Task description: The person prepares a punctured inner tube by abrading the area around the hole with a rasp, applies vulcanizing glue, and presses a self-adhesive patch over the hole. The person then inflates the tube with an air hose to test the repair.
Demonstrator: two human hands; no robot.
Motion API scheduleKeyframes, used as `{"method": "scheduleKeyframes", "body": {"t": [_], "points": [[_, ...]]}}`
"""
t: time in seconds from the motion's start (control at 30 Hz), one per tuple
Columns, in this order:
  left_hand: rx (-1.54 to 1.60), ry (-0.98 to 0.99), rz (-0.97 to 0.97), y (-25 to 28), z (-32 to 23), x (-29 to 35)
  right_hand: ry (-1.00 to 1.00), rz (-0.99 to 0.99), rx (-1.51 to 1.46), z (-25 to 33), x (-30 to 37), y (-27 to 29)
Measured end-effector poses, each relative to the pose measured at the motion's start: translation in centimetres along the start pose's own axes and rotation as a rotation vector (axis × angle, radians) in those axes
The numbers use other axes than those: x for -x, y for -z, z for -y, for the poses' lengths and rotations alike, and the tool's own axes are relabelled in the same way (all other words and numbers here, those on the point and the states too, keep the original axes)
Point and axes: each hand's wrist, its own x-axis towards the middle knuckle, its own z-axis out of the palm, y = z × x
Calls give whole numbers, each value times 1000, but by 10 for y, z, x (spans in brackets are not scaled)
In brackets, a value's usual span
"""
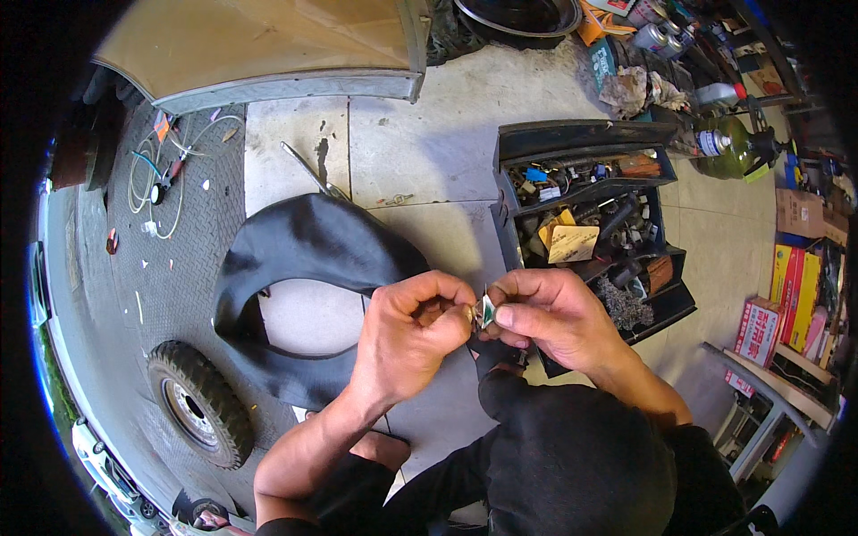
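My left hand (413,330) and my right hand (563,317) meet at the middle, fingertips nearly touching. Thumb and fingers of both pinch a small flat white and green piece (487,311), like a tube patch; fingers cover much of it. Below and left of them, a large black rubber inner tube (322,237) lies on the floor, its near right part behind my left hand. Just beyond my right hand stands a dark open toolbox (585,134). Its trays hold small parts, a yellowish card (573,243) and a tangle of metal bits (626,304).
A metal bar (308,167) lies behind the tube. To the left are a treaded wheel (198,404) and a hose with a gauge (161,191). A pump sprayer bottle (737,147) and shelves of boxes (758,329) line the right. Black clothing (581,456) fills the lower middle.
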Motion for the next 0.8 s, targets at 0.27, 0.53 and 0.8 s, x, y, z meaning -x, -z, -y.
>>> {"method": "scheduleKeyframes", "body": {"t": [0.27, 0.53, 0.8], "points": [[461, 62, -11, 6, 5, -15, 148, -58, -305, -5, 1, 9], [-258, -311, 23, -3, -17, -2, 162, -231, 53, 4, 1, 2], [-354, -290, -54, -9, -22, -3, 243, -246, 324, 1, -2, -10]]}}
